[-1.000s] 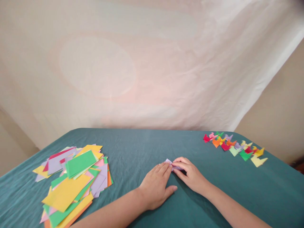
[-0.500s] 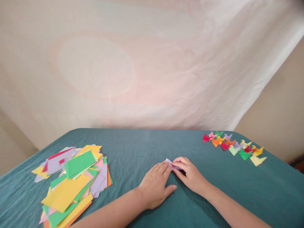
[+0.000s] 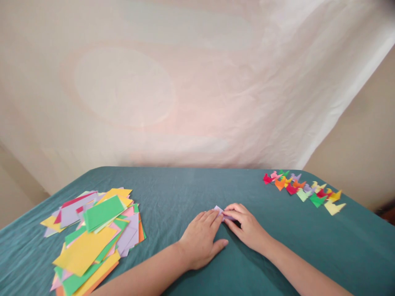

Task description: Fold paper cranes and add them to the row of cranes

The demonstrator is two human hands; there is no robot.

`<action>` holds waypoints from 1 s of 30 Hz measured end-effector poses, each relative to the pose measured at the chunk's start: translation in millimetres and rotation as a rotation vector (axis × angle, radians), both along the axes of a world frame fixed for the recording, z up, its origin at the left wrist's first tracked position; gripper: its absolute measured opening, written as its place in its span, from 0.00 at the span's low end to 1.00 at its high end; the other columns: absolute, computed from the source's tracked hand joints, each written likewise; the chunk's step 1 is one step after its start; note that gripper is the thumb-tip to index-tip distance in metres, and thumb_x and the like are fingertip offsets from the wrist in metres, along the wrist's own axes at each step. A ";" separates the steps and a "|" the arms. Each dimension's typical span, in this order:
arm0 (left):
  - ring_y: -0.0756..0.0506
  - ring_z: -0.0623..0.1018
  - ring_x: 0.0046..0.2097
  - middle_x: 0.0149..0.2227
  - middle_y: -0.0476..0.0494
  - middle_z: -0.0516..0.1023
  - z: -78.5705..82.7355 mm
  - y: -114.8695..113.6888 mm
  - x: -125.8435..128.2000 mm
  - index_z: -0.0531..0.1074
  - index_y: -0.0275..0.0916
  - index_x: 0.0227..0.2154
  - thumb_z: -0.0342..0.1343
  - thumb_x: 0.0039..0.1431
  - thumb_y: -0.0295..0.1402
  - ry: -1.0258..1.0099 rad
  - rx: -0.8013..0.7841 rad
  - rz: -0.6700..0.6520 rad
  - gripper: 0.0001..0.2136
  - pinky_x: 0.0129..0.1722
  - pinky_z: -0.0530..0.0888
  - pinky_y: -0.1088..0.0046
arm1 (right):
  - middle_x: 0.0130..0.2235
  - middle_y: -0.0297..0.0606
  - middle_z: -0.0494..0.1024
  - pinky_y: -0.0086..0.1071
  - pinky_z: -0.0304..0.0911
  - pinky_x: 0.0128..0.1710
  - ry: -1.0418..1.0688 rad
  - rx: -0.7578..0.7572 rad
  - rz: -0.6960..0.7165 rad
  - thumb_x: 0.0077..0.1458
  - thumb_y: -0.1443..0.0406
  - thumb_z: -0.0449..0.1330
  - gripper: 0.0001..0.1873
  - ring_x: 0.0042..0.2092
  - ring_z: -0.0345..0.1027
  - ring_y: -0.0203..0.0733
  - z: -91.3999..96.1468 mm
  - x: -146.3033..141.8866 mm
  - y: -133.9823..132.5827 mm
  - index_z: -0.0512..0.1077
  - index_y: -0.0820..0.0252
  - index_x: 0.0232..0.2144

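Lilac folded paper point(image 3: 218, 209), in the head view, is pressed onto the tabletop point(image 3: 185, 190) by the flattened left hand point(image 3: 200, 237) and pinched in the nearly closed grip of the right hand point(image 3: 248, 227); scarcely any shift is seen from half a second earlier.

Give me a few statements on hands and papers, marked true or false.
1. The left hand and right hand both touch a small purple paper. True.
2. The left hand is clenched in a fist. False: its fingers are extended.
3. Folded figures are right of both hands. True.
4. Loose sheets lie overlapping on the left. True.
5. The loose sheets are all one colour. False: yellow, green and purple ones show.
6. The folded figures lie on the loose sheets. False: they are on opposite sides.
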State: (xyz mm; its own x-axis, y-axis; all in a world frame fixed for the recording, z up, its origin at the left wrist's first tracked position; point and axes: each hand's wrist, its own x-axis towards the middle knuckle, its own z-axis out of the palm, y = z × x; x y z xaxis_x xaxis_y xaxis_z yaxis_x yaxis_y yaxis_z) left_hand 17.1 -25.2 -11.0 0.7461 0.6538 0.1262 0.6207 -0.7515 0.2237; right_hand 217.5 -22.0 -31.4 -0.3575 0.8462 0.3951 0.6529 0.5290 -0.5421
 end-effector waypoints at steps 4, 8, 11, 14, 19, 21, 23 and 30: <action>0.41 0.56 0.61 0.62 0.40 0.53 1.0 0.8 -0.8 0.51 0.39 0.59 0.40 0.62 0.47 -0.002 0.003 -0.008 0.26 0.59 0.53 0.61 | 0.40 0.40 0.70 0.37 0.62 0.44 0.002 -0.003 -0.002 0.57 0.68 0.52 0.10 0.42 0.64 0.42 1.1 0.5 -0.3 0.72 0.56 0.39; 0.40 0.56 0.61 0.61 0.40 0.55 1.2 2.9 -1.1 0.52 0.38 0.59 0.40 0.62 0.47 -0.013 0.010 -0.020 0.26 0.59 0.54 0.61 | 0.40 0.40 0.70 0.37 0.62 0.44 -0.008 0.008 0.000 0.57 0.68 0.53 0.10 0.42 0.63 0.41 0.0 1.2 -1.5 0.71 0.57 0.40; 0.41 0.57 0.60 0.60 0.39 0.57 0.7 5.5 -1.6 0.53 0.37 0.58 0.42 0.62 0.46 -0.029 0.020 -0.025 0.26 0.58 0.55 0.61 | 0.40 0.40 0.69 0.37 0.62 0.44 -0.025 0.026 0.002 0.57 0.69 0.52 0.11 0.42 0.63 0.41 -1.8 1.3 -2.5 0.71 0.57 0.41; 0.41 0.60 0.59 0.59 0.40 0.59 0.6 8.0 -2.0 0.55 0.38 0.57 0.43 0.62 0.45 -0.046 0.021 -0.031 0.24 0.57 0.57 0.61 | 0.41 0.40 0.69 0.37 0.62 0.44 -0.054 0.045 0.003 0.57 0.69 0.52 0.11 0.43 0.62 0.41 -1.8 1.1 -3.1 0.71 0.57 0.42; 0.41 0.61 0.58 0.58 0.40 0.60 0.4 9.9 -1.7 0.56 0.39 0.56 0.45 0.61 0.45 -0.062 0.018 -0.027 0.23 0.56 0.58 0.60 | 0.42 0.40 0.70 0.39 0.59 0.46 -0.140 0.125 0.011 0.56 0.71 0.53 0.12 0.45 0.61 0.42 2.4 0.6 -5.2 0.71 0.57 0.41; 0.40 0.61 0.57 0.57 0.40 0.61 0.5 10.1 -1.6 0.57 0.40 0.55 0.45 0.61 0.45 -0.068 0.013 -0.029 0.23 0.56 0.58 0.60 | 0.42 0.39 0.70 0.40 0.58 0.46 -0.175 0.151 0.027 0.55 0.72 0.53 0.12 0.46 0.61 0.43 4.0 0.2 -7.0 0.71 0.57 0.40; 0.40 0.61 0.57 0.57 0.40 0.61 1.1 10.4 -1.6 0.58 0.39 0.55 0.46 0.61 0.44 -0.075 0.006 -0.034 0.23 0.56 0.58 0.59 | 0.42 0.39 0.71 0.40 0.57 0.46 -0.199 0.164 0.038 0.54 0.74 0.52 0.14 0.46 0.61 0.43 4.9 -0.5 -8.8 0.71 0.58 0.40; 0.40 0.61 0.56 0.56 0.41 0.63 3.7 14.2 -2.0 0.59 0.39 0.54 0.48 0.60 0.43 -0.094 -0.010 -0.053 0.22 0.55 0.59 0.60 | 0.40 0.39 0.72 0.39 0.58 0.44 -0.228 0.159 0.052 0.55 0.74 0.51 0.15 0.43 0.61 0.42 6.0 -3.2 -10.4 0.70 0.57 0.43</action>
State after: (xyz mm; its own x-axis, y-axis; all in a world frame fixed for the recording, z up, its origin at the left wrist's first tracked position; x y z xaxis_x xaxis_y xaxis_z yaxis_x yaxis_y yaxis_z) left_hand 15.1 -11.0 -7.3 0.7649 0.6154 0.1904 0.5562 -0.7800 0.2868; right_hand 214.3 -32.4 -25.4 -0.4939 0.7584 0.4253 0.7184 0.6315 -0.2918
